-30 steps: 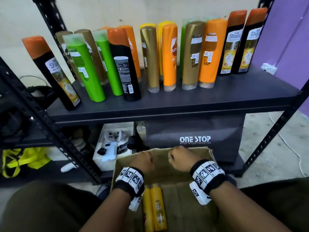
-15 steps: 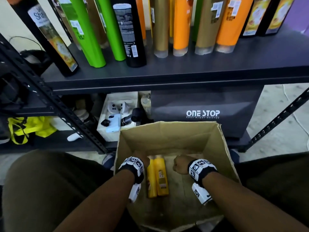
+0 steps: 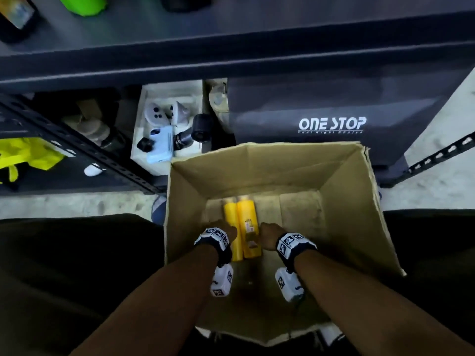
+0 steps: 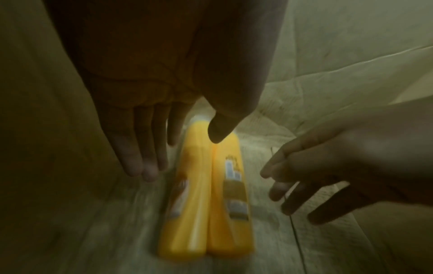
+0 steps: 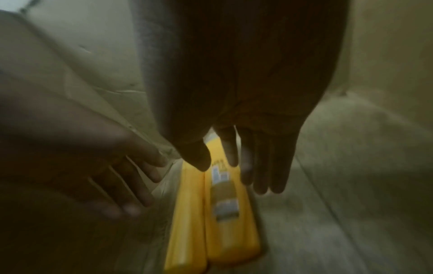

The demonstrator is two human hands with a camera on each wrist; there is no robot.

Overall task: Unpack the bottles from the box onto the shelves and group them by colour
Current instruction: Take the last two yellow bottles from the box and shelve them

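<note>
Head view shows us reaching into the cardboard box point(image 3: 354, 201) below the shelf point(image 3: 231, 60). Our left hand point(image 3: 222, 231) hangs at the left of two yellow bottles point(image 3: 243, 227), fingers point(image 4: 138, 148) straight and loosely spread, holding nothing. Both bottles lie side by side, touching, on the box floor. Our right hand point(image 3: 268, 235) hovers just right, fingers point(image 5: 264, 166) straight, empty.

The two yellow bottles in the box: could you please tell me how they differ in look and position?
The left yellow bottle shows a mostly plain face, while the right yellow bottle shows a printed label. The left one lies nearer the left hand, the right one nearer the right hand. Both lie flat, side by side and touching, on the floor of the box, ungripped.
</note>
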